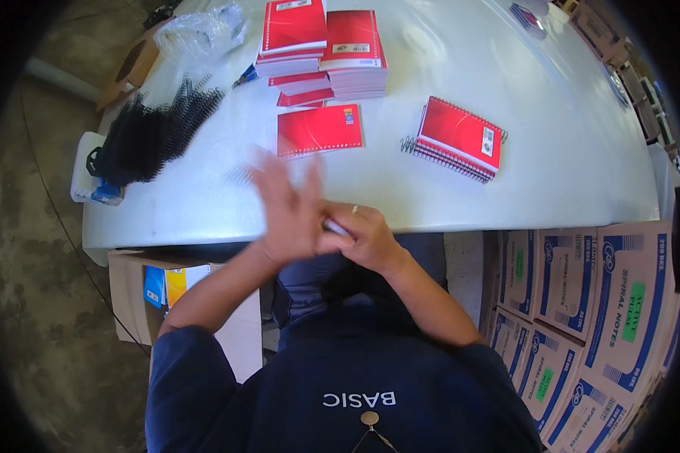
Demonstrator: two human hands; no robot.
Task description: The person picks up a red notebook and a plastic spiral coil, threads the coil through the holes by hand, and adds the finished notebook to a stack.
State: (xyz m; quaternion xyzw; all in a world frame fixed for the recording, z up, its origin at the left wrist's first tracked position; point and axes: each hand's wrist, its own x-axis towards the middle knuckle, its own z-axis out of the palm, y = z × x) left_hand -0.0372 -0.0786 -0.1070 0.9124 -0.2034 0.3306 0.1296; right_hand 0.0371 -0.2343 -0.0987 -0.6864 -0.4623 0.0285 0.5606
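My right hand (363,234) is closed around a thin notebook (338,227) at the table's near edge. Only its pale edge shows between my hands. My left hand (287,211) is raised beside it, blurred, with fingers spread. A faint blurred coil (240,176) appears by its fingertips; whether the hand touches it I cannot tell. Beyond lies a single red notebook cover (319,130) with punched holes. To the right rests a small pile of red spiral-bound notebooks (459,136), with wire ends sticking out. A heap of black spiral coils (155,132) lies at the left.
Stacks of red unbound notebooks (353,57) stand at the back of the white table (536,151). Blue-handled pliers (245,76) and a clear plastic bag (202,34) lie left of them. Cartons (619,302) are piled at right. An open box (132,291) sits below left.
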